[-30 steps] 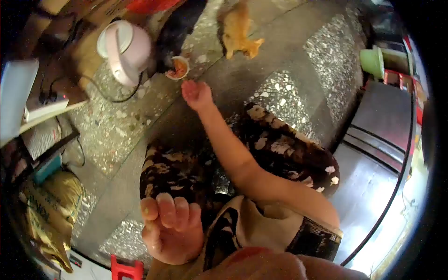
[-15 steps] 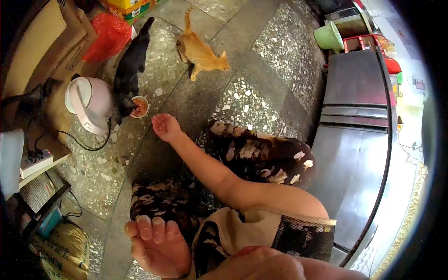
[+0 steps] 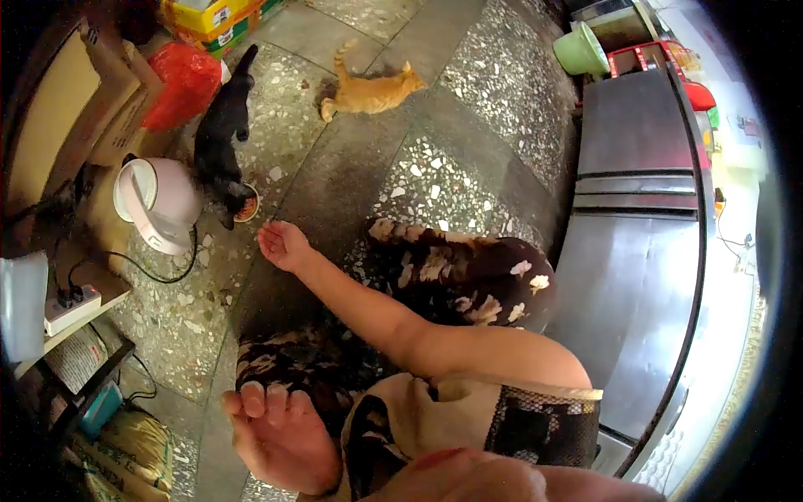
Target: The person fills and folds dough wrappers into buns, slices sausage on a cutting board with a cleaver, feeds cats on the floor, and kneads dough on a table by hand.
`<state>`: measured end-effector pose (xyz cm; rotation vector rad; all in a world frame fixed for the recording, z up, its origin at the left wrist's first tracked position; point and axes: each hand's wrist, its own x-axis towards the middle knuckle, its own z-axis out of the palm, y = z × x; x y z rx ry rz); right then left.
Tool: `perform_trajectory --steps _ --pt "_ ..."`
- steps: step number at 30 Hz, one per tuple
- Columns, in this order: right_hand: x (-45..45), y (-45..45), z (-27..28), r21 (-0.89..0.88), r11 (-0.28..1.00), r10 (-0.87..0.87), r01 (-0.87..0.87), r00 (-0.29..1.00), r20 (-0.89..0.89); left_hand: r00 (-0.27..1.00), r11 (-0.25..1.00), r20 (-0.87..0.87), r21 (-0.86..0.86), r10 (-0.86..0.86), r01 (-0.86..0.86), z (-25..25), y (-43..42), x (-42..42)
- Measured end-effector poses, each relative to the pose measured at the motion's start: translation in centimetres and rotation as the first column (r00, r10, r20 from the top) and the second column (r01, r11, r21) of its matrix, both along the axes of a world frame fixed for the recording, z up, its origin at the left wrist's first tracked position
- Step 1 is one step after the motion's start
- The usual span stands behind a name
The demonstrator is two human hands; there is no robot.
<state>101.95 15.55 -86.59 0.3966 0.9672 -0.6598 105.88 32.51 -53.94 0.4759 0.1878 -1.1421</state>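
At our right hand's [image 3: 285, 247] eleven o'clock, the bowl [image 3: 257, 207] looks light; we'd grip its rim; our fingers [image 3: 268, 240] curl loosely, empty.

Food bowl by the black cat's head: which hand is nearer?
Right. The right hand is just short of the food bowl, not touching it. The left hand is much farther back, close to the body.

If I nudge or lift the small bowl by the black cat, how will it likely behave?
The bowl looks small, so it is probably light and may slide when pushed. It is open with food inside, so tilting could spill some. The black cat has its head at the bowl, so a bump might shift it.
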Motion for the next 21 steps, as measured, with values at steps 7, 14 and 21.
perform_trajectory --steps 7,14,21 --pt "0.1 -0.4 0.2 -0.05 0.999 0.009 -0.012 0.997 -0.078 0.997 0.998 0.053 0.031 -0.053 0.051 -0.8 0.4 0.6" --pt "-0.6 0.2 -1.5 0.024 1.0 -0.008 0.012 0.984 -0.178 0.995 0.998 0.081 0.035 -0.06 0.057 0.0 0.2 0.4" --pt "-1.1 -0.1 -1.9 0.03 0.999 -0.008 0.014 0.982 -0.187 0.996 0.997 0.052 0.014 -0.074 0.073 -0.2 0.1 0.4"
